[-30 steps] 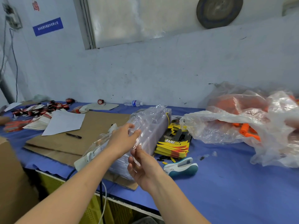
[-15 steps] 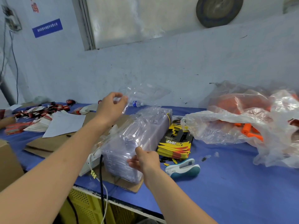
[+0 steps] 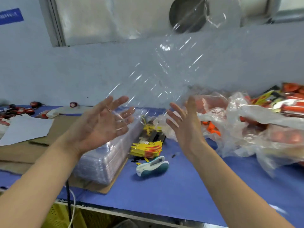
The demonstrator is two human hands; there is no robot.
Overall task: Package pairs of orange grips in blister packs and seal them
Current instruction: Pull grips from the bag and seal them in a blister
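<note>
A clear plastic wrapper (image 3: 164,71) hangs in the air above the table, stretched up toward the right, with its lower edge between my hands. My left hand (image 3: 102,125) and my right hand (image 3: 185,124) are both raised with fingers spread and palms facing each other; neither grips anything. Below my left hand a stack of clear blister packs (image 3: 105,158) rests on cardboard. Loose orange grips (image 3: 211,126) show inside a crumpled clear bag (image 3: 246,129) at the right.
Yellow-and-black printed cards (image 3: 148,145) lie stacked beside the blister packs, with a white-and-teal stapler (image 3: 153,166) in front. Cardboard (image 3: 24,150), white paper (image 3: 24,129) and small red parts lie at left. Packed orange items (image 3: 289,99) sit far right. The table's front edge (image 3: 148,214) is near.
The left hand lifted the clear wrapper off the blister stack and let it go; it now floats up and right. Both hands rose and opened. The view shifted right.
</note>
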